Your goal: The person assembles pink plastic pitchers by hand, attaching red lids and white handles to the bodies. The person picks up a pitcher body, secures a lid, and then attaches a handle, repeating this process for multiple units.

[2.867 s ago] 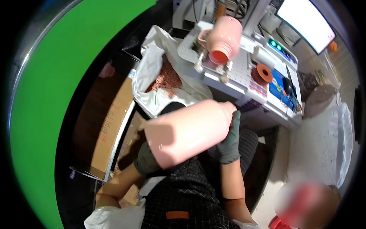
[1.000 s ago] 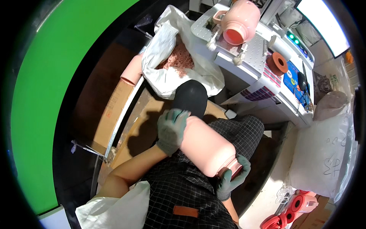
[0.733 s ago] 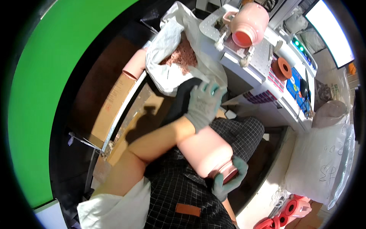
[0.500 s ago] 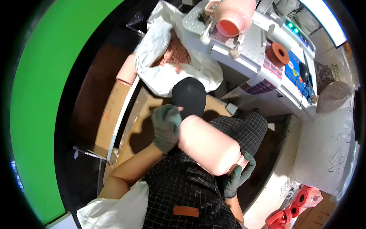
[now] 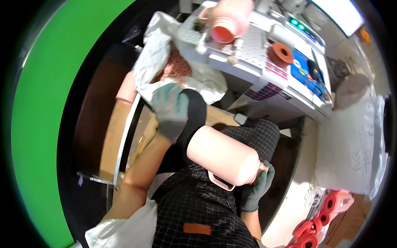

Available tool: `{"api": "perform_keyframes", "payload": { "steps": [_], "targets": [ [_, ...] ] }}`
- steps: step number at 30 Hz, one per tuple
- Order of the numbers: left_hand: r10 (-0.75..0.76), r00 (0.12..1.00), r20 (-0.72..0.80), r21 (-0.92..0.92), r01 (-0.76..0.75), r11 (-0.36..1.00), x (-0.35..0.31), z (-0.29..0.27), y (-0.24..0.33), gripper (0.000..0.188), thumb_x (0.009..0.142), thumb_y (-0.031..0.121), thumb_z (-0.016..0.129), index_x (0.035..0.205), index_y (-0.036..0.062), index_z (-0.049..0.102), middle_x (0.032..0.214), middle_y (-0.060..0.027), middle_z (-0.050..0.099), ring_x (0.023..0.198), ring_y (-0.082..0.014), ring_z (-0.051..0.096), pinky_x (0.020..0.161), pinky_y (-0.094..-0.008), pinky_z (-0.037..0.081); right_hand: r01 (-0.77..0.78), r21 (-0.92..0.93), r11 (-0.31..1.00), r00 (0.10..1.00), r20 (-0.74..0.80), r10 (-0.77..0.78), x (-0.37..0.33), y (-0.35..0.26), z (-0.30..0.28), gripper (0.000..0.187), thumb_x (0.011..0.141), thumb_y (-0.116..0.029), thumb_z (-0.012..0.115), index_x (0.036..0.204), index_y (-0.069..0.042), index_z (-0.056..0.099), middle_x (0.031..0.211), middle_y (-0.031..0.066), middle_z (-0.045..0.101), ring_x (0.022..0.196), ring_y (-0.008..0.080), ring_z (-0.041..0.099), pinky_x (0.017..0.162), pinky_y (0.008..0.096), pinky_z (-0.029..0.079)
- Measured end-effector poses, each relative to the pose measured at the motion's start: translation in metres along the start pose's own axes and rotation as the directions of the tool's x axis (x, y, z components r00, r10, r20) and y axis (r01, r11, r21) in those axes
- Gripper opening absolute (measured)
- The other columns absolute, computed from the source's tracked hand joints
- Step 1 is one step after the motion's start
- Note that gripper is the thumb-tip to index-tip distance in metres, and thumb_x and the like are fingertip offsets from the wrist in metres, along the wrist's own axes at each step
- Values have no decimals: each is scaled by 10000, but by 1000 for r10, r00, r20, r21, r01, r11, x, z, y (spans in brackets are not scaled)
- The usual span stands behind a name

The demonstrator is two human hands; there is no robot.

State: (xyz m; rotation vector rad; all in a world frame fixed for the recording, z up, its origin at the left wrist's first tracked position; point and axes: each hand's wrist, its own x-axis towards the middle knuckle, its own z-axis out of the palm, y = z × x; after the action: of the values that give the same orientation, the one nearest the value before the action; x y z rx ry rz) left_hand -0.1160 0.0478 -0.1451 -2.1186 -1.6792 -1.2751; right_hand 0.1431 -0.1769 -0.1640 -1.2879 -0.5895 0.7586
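Right hand (image 5: 258, 186), gloved: gripping the pink bottle (image 5: 223, 155) at its neck, thumb and fingers around it. Left hand (image 5: 170, 109), also gloved: raised to the far left of the bottle, apart from it, back of the glove uppermost; whether it is open or closed cannot be told, as your palm side is turned away. It sits in front of the white bag (image 5: 153, 37) and beside your black-covered knee (image 5: 195, 109); contact with either unclear.

Writing: the white sack (image 5: 343, 157) at right carries dark handwritten marks, smeared here. The cardboard box (image 5: 111, 140) at left bears faint reddish print, too small to read. The patterned sheet (image 5: 276, 70) on the worktop (image 5: 253, 43) shows rows of small marks, not legible. The screen (image 5: 341, 16) is washed out white.

Hidden or cut off: your right hand covers most of the held bottle's mouth. A second pink bottle (image 5: 233, 18) lies on the far worktop, orange-red inside its mouth, upper end past the frame. A pink cylinder (image 5: 127, 87) at left is partly behind the bag. The red parts (image 5: 306, 229) at lower right run into the dark rim.

Position: the held bottle lies tilted over your lap, base to the far left, neck to the near right in your right hand, loop handle (image 5: 221, 184) on the near side.
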Motion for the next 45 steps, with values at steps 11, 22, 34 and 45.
{"api": "perform_keyframes", "payload": {
  "steps": [11, 22, 34, 45],
  "targets": [
    [660, 590, 465, -493, -447, 746, -47, -60, 153, 688, 682, 462, 889, 1180, 43, 664, 1445, -133, 571, 1285, -389, 567, 1123, -589, 400, -90, -91, 992, 942, 315, 115, 8, -21, 0, 493, 967, 18, 669, 1420, 35, 475, 1168, 137, 655, 1017, 209, 632, 874, 317, 548],
    [814, 349, 464, -763, -310, 568, 19, -17, 148, 618, 664, 433, 912, 1158, 121, 714, 1201, -89, 658, 1126, -323, 635, 1019, -478, 480, 560, -557, 613, 823, 460, -333, 4, -94, -30, 289, 856, -21, 725, 1145, -17, 716, 1067, 157, 722, 931, 320, 710, 812, 416, 576],
    [868, -13, 496, -861, -132, 490, -15, 3, 172, 912, 713, 540, 829, 1457, 90, 556, 1260, -122, 690, 1122, -319, 659, 1052, -471, 486, 795, -582, 168, 552, 811, 195, 19, -104, -25, 250, 833, -220, 748, 1050, -112, 688, 1040, 83, 709, 873, 266, 711, 754, 409, 549],
    [835, 260, 486, -860, 315, 402, -23, 0, 130, 841, 695, 436, 892, 1378, 36, 608, 1189, -112, 727, 1125, -298, 671, 966, -445, 545, 840, -321, 437, 455, 856, -245, 24, -87, -16, 243, 758, -202, 843, 910, -94, 688, 803, 79, 656, 627, 275, 638, 546, 387, 470]
  ]
}}
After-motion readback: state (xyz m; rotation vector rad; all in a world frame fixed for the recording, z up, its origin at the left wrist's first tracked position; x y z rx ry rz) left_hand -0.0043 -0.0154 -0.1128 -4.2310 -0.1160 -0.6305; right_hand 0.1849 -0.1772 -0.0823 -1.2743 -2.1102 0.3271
